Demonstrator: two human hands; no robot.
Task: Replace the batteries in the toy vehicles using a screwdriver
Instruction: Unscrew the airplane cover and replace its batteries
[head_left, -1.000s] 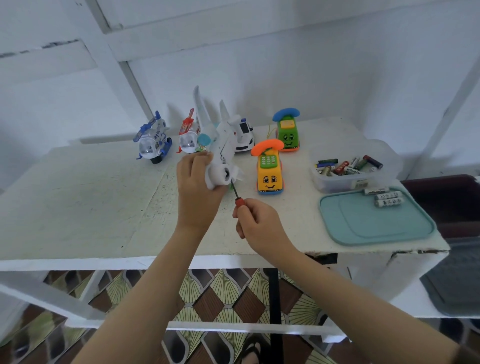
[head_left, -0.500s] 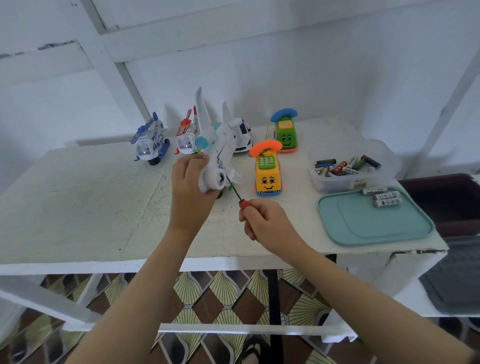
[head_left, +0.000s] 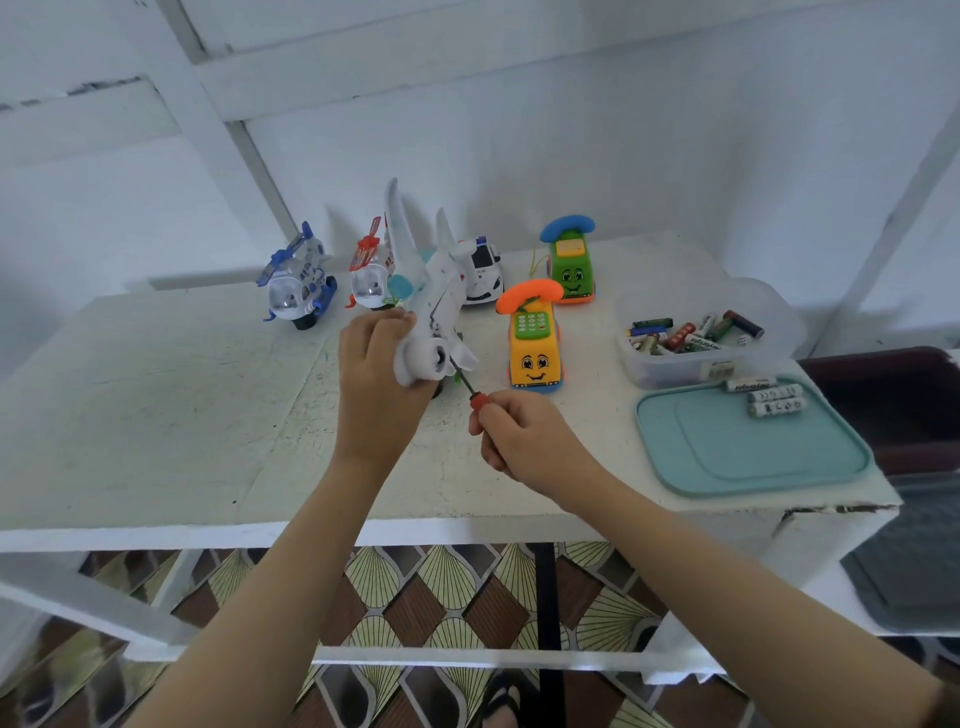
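- A white painted counter (head_left: 156, 415) stands against a white wall crossed by slanting white beams. Patterned floor tiles show beneath it.
- The white toy airplane (head_left: 434, 304) is held up over the middle of the counter. It is tilted, with its tail fin pointing up toward the far edge.
- The left hand (head_left: 376, 379) grips the airplane at its lower end, fingers curled round the body next to a round engine pod.
- The right hand (head_left: 524, 436) is closed round the red handle of a screwdriver (head_left: 467, 389), nearer the front edge. The dark shaft slants up to the airplane's underside just beside the pod. I cannot tell whether the tip sits in a screw.
- A yellow phone car (head_left: 535, 358) with an orange handset stands on the counter just right of the airplane.
- Along the far edge, from right to left, stand a green phone car (head_left: 571, 270), a white police car (head_left: 483, 270), a red helicopter (head_left: 366, 273) and a blue helicopter (head_left: 298, 286). The airplane partly hides the police car and the red helicopter.
- Toward the right edge is a clear plastic tub (head_left: 675, 371) holding a heap of mixed batteries (head_left: 691, 332).
- In front of the tub, at the front right corner, lies a teal lid (head_left: 753, 452). Three white batteries (head_left: 774, 397) lie side by side on its far end.
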